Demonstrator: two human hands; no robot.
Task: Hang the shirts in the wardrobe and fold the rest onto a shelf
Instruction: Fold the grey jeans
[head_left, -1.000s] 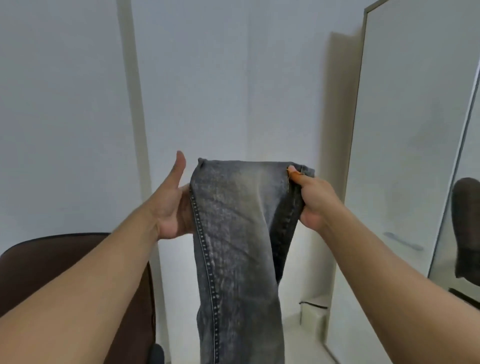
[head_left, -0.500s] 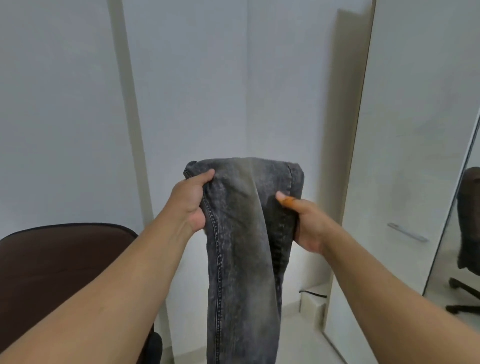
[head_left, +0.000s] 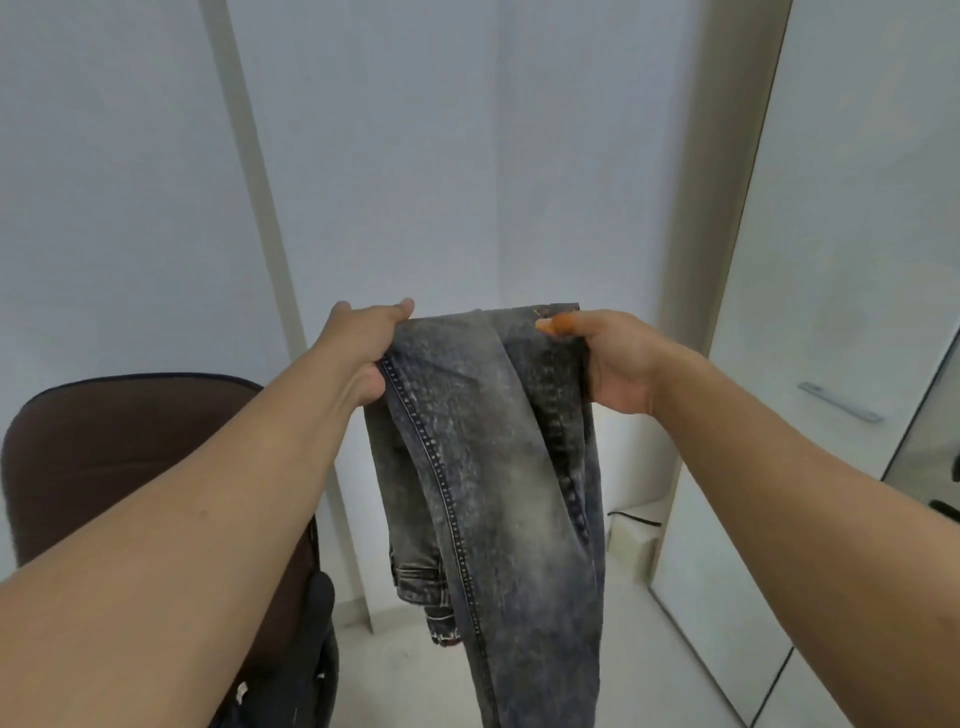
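A pair of grey acid-washed jeans (head_left: 488, 441) hangs folded lengthwise in front of me, its legs dropping toward the floor. My left hand (head_left: 363, 343) grips the jeans' top left edge, thumb on top of the fold. My right hand (head_left: 613, 358) pinches the top right edge, thumb with an orange nail pressed onto the denim. The white wardrobe (head_left: 831, 260) stands at the right with its door shut. No shirts are in view.
A dark brown office chair (head_left: 135, 447) stands low at the left, close to my left arm. A white wall corner is straight ahead. A metal handle (head_left: 840, 401) sits on the wardrobe door. A mirror strip (head_left: 930, 447) shows at far right.
Both hands have shifted to the top corners of the jeans and spread them wider. The view has tilted down, showing more floor and the jeans' hem.
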